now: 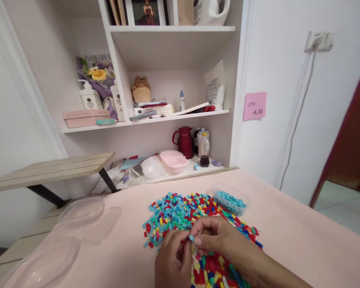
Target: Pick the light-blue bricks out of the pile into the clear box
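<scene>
A small light-blue building brick (191,238) is pinched between the thumb and forefinger of my right hand (217,238). My left hand (173,258) is closed just beside it, its fingertips nearly touching the brick. What the left fingers hold, if anything, is hidden. Beneath and around both hands spreads a loose pile of small bricks (183,212) in blue, red, yellow and green. Behind the right hand, a clear plastic tub (247,197) contains many light-blue bricks (229,199).
Clear plastic containers (81,210) and a lid (103,226) lie on the left of the pink tabletop (288,244). At the back stand a pink bowl (173,160), a red jug (186,143) and a bottle of dark liquid (204,150). A raised wooden shelf (57,170) juts in at left.
</scene>
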